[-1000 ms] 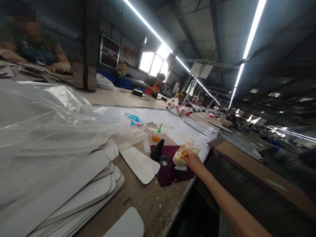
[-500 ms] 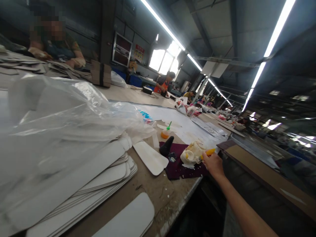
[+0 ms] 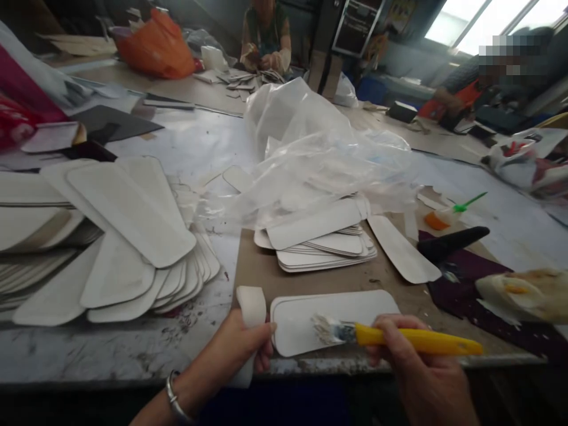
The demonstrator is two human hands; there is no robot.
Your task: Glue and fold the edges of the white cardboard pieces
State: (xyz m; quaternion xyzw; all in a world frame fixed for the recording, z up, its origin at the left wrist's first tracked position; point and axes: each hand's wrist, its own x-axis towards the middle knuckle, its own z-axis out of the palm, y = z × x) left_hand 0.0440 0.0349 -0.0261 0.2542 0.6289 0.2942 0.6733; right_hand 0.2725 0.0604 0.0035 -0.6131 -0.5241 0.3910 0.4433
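My right hand grips a paintbrush by its yellow handle. White paste coats the bristles, which rest on a white rounded board piece at the table's front edge; another such piece shows under it. A curled cream strip is held in my left hand, whose thumb tip meets the board's left end. On the right, a paste-crusted container stands on a dark purple cloth. Behind the cloth lies a black pointed object whose kind I cannot tell.
Stacked white board pieces lie ahead, partly under a clear plastic bag. A bigger pile spreads at left. A small bottle with orange contents and green nozzle stands right. Two people work across the table.
My view has swung left and down to the table front. The brush, formerly at the paste container, now touches the white board piece. My left hand has come into view holding the strip.
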